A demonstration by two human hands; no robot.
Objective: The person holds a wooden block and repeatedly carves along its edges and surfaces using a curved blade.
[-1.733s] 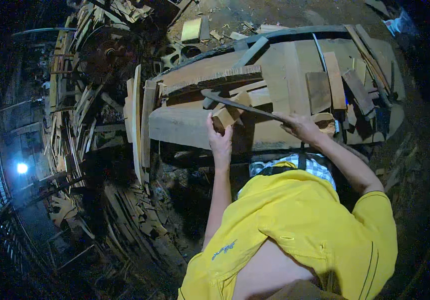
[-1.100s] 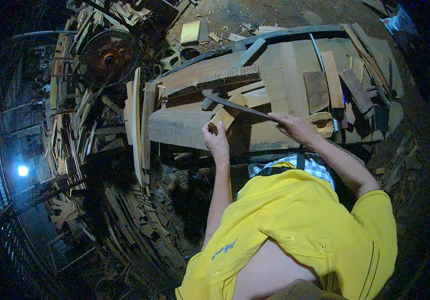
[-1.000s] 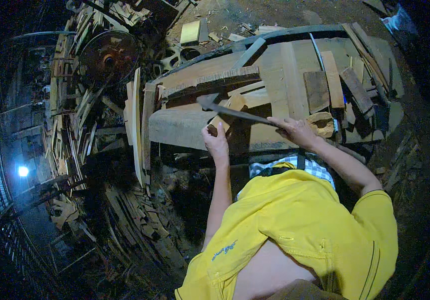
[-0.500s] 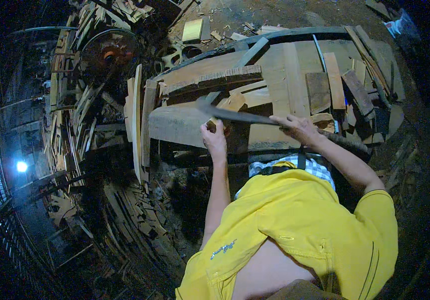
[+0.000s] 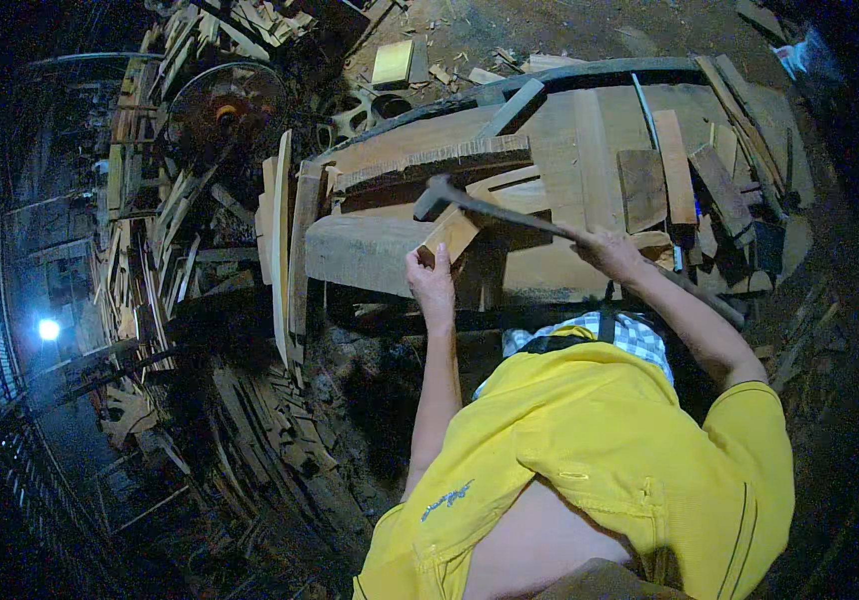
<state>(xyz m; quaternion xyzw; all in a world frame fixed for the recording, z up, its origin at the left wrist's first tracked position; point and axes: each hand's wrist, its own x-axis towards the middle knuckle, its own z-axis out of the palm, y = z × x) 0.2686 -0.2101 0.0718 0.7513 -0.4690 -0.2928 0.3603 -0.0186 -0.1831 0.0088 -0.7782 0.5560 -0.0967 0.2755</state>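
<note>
My left hand (image 5: 432,281) grips a small light wooden block (image 5: 451,233), held on end against the top of a wide workbench (image 5: 560,150). My right hand (image 5: 608,250) is closed on the handle of a hammer (image 5: 495,206). Its dark head (image 5: 431,194) hangs just above the block's upper end. Both forearms reach forward from my yellow shirt.
Planks and short offcuts (image 5: 677,165) lie across the bench. A long rough board (image 5: 435,163) sits behind the block. Boards lean on the bench's left end (image 5: 283,245). A round saw blade (image 5: 225,110) stands at upper left amid heaps of scrap wood (image 5: 165,260). A bright lamp (image 5: 48,329) glows at left.
The hammer has swung left and up over the block, its head now lifted above it. My left hand has kept hold of the block, shifting it slightly.
</note>
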